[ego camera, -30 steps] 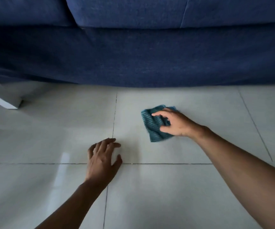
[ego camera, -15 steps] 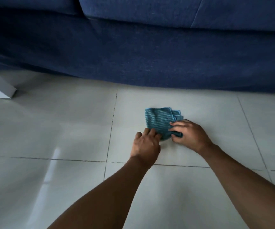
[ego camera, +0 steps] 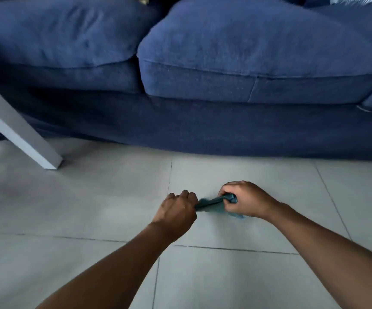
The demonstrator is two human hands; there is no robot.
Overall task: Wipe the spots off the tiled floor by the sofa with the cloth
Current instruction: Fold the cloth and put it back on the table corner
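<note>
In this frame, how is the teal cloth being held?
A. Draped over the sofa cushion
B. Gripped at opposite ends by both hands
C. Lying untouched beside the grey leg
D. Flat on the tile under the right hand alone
B. The left hand and the right hand are each closed on an end of the cloth, which stretches between them just above the tiled floor.

Sofa standing at 12 o'clock, behind the floor. Table leg resting on the floor at 10 o'clock, before the sofa. Cloth lying centrally between left hand, at its 9 o'clock, and right hand, at its 3 o'clock.
</note>
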